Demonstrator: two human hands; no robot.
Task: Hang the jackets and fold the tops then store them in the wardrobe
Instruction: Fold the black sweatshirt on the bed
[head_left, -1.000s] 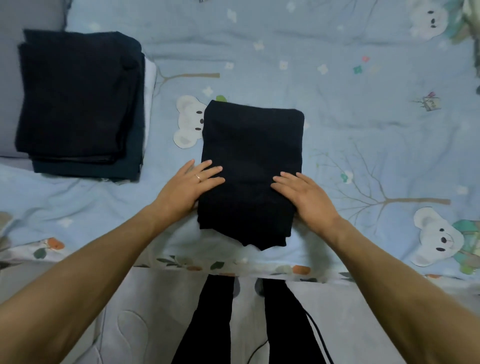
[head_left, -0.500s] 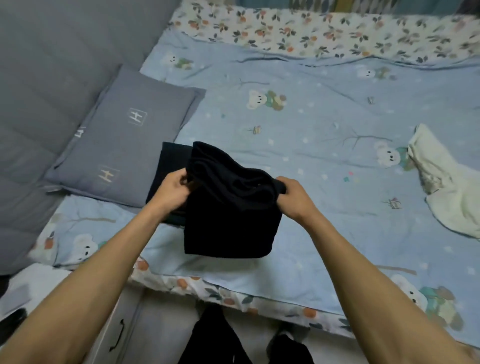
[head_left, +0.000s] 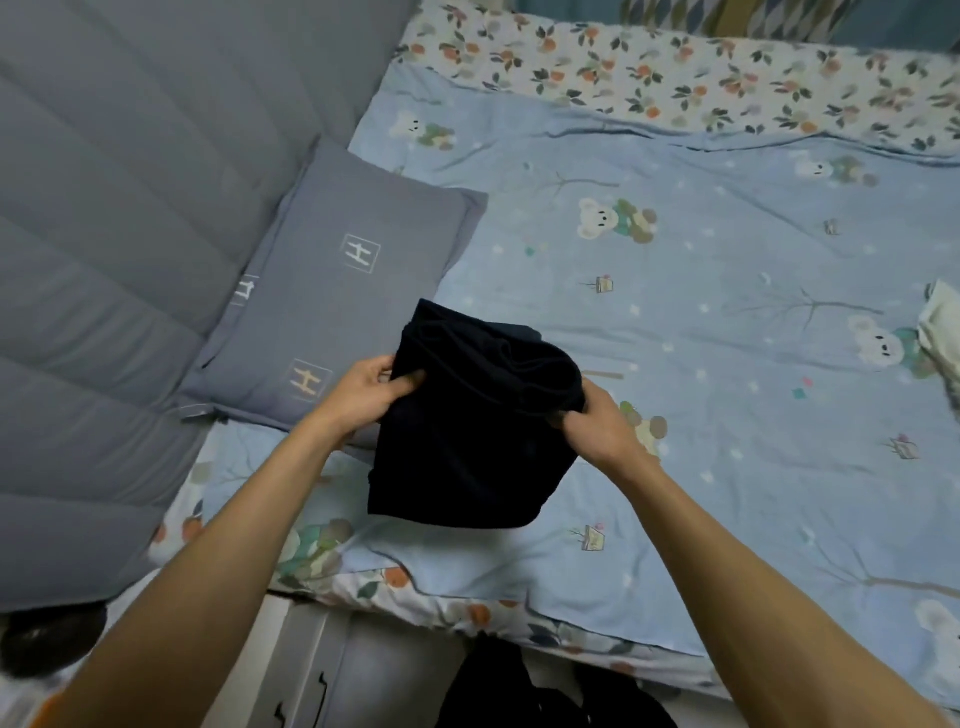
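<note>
A folded black top hangs above the near left part of the bed, lifted off the blue bear-print sheet. My left hand grips its upper left edge. On the upper right edge, my right hand is closed. Behind the top's upper right corner a sliver of another dark garment shows; the rest of it is hidden. A crumpled cream garment lies at the right edge of the bed.
A grey pillow leans by the padded grey headboard on the left. A floral border runs along the far side. Below the bed edge are a white drawer front and my dark trouser legs.
The folded black top lay flat under both palms a second ago. Both hands have since gripped and lifted it, carrying it left toward the pillow, and my view has swung that way.
</note>
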